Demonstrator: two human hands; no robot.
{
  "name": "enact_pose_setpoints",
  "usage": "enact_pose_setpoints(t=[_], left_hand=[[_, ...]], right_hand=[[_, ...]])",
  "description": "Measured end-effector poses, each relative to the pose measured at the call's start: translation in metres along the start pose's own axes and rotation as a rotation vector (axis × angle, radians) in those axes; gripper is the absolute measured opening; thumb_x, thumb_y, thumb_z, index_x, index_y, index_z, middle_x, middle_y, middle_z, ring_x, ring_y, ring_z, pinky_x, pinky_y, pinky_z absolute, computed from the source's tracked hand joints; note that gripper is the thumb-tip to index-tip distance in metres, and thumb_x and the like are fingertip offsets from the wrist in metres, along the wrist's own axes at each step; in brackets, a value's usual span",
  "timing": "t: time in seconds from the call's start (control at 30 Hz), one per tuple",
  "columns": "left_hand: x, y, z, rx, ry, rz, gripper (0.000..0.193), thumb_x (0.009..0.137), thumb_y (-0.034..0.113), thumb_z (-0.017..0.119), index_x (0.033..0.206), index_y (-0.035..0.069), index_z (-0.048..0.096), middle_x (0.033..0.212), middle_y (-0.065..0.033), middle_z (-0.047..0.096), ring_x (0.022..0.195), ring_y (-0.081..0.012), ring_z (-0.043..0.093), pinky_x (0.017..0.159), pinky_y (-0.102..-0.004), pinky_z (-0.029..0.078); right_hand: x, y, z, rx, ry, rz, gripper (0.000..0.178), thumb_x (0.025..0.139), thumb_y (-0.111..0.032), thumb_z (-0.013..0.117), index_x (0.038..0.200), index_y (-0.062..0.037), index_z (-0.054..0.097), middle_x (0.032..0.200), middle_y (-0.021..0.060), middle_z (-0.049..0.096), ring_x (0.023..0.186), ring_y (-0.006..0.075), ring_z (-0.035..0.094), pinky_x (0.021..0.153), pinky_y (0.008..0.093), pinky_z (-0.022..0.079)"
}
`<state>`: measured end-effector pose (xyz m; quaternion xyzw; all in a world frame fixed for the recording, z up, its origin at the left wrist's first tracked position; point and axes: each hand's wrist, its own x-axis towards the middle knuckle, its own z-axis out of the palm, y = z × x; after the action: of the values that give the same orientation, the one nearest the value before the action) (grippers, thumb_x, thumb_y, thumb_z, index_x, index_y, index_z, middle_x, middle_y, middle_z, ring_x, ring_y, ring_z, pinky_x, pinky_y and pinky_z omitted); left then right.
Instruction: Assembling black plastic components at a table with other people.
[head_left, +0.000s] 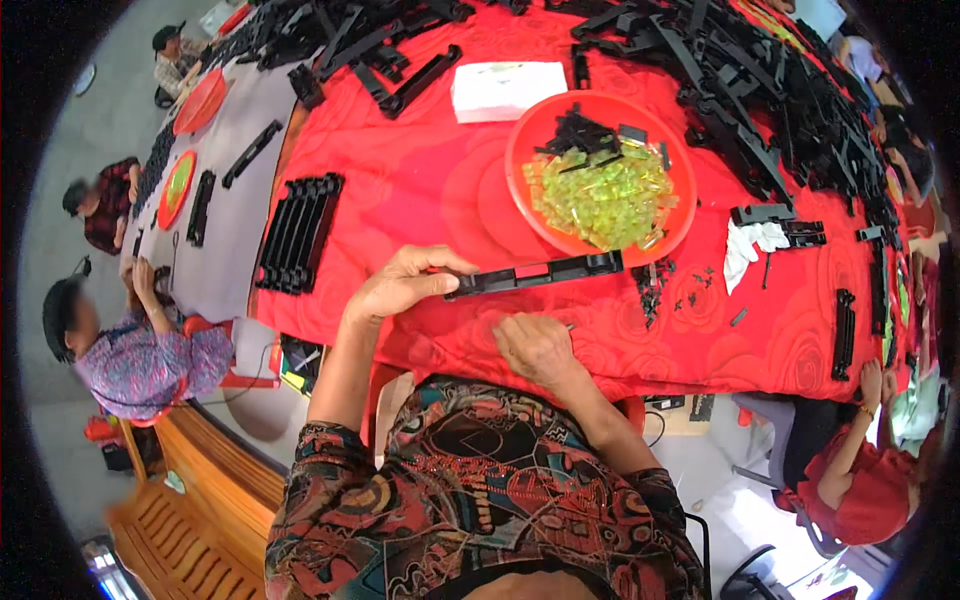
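- Your left hand (405,283) pinches the left end of a long black plastic housing (560,272), a narrow rigid bar with rectangular cut-outs; it lies across your front, its far end at the near rim of the red bowl, contact unclear.
- Your right hand (537,347) is loosely curled below the bar, apart from it; you can't tell from this view whether it grips anything.
- The round, smooth red plastic bowl (515,185) holds glossy, translucent yellow-green pieces (600,205) and a clump of small black parts (580,132).
- A white box (508,92) stands just behind the bowl.
- To your left, matching black housings (300,235) lie side by side in a neat row.
- Small black bits (655,290) and crumpled white tissue (745,250) lie right of the bar.
- A tangled heap of black parts (730,90) crowds the far right.
- Rose-patterned red cloth (430,170) shows between row and bowl, and along the near edge beside your right hand.
- A co-worker in red (865,490) sits at the right edge.
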<state>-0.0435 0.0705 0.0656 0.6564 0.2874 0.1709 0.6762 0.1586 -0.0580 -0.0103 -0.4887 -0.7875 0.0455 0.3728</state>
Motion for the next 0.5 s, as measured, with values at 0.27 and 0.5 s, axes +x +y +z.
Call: enact_pose_setpoints(t=[0.27, 0.5], left_hand=[[-0.002, -0.04, -0.017, 0.084, -0.008, 0.012, 0.018, 0.087, 0.004, 0.058, 0.102, 0.002, 0.067, 0.088, -0.0014, 0.064, 0.081, -0.0099, 0.055, 0.075, -0.0261, 0.045], [0.015, -0.039, 0.016, 0.326, 0.261, 0.091, 0.01, 0.088, 0.003, 0.056, 0.093, 0.0, 0.064, 0.081, -0.0046, 0.061, 0.076, -0.0131, 0.055, 0.07, -0.0278, 0.045]], right_hand=[[-0.008, -0.01, -0.001, 0.067, 0.043, -0.042, 0.015, 0.077, -0.01, 0.066, 0.078, -0.0068, 0.052, 0.063, 0.0062, 0.048, 0.053, 0.0227, 0.054, 0.049, 0.0344, 0.045], [-0.006, -0.03, -0.005, 0.135, 0.033, -0.067, 0.014, 0.076, -0.008, 0.067, 0.077, -0.0058, 0.052, 0.062, 0.0063, 0.047, 0.053, 0.0213, 0.054, 0.048, 0.0338, 0.045]])
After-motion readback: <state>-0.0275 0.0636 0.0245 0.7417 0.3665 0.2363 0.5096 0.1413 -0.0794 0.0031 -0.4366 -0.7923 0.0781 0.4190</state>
